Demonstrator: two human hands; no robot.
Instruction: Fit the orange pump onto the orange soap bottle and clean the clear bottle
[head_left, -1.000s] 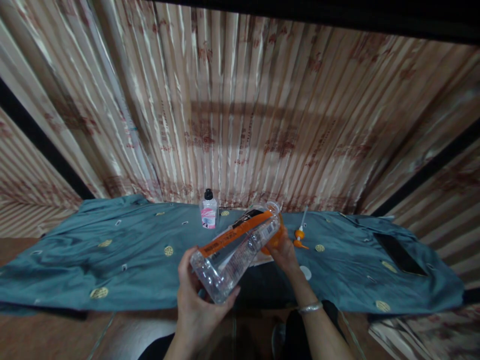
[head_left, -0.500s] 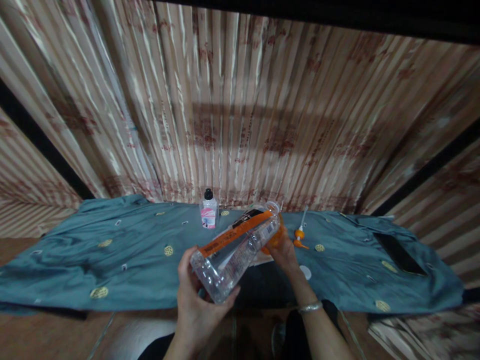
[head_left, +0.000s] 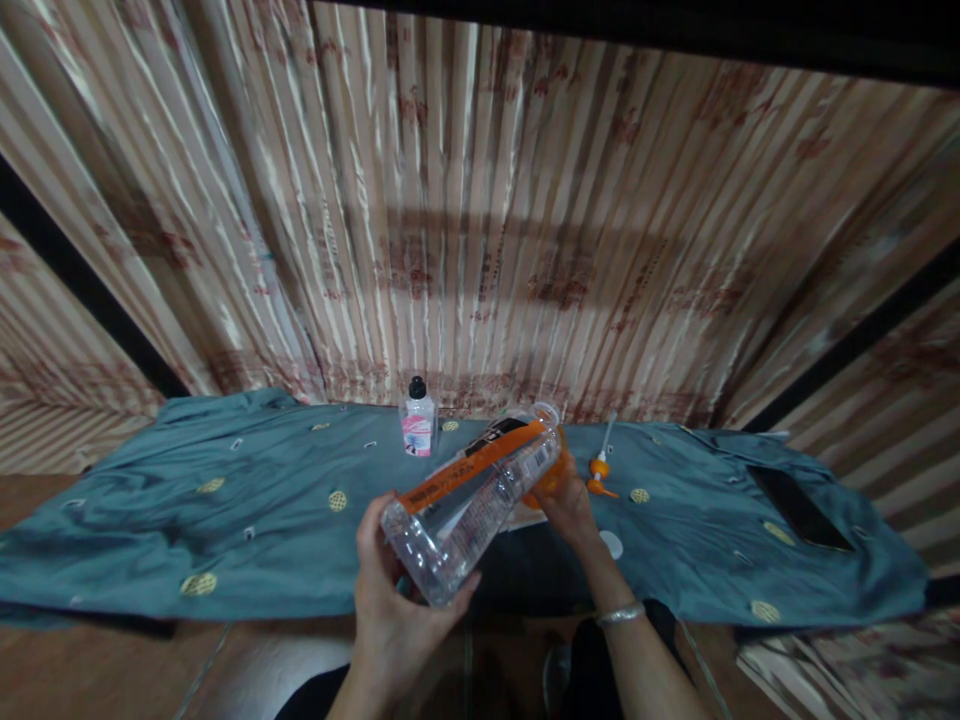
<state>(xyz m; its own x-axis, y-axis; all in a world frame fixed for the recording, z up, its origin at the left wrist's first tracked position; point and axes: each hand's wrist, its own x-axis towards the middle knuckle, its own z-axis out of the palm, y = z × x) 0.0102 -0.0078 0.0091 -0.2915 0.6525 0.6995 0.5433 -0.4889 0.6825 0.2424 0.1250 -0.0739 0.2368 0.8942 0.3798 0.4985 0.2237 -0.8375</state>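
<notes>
A large clear bottle [head_left: 472,515] with an orange label strip is tilted, its base low on the left and its open neck up on the right. My left hand [head_left: 401,610] is wrapped round the base. Beyond the neck, my right hand [head_left: 571,500] grips an orange bottle [head_left: 553,475], which the clear bottle partly hides. An orange pump [head_left: 598,470] with a clear tube lies on the cloth to the right. Beside my right wrist is a round white disc [head_left: 611,544].
A small bottle [head_left: 418,425] with a black cap and pink label stands at the back of the teal cloth [head_left: 285,510]. A black phone-like slab [head_left: 801,508] lies at the right. Pleated curtains [head_left: 480,220] hang behind, and black poles slant at both sides.
</notes>
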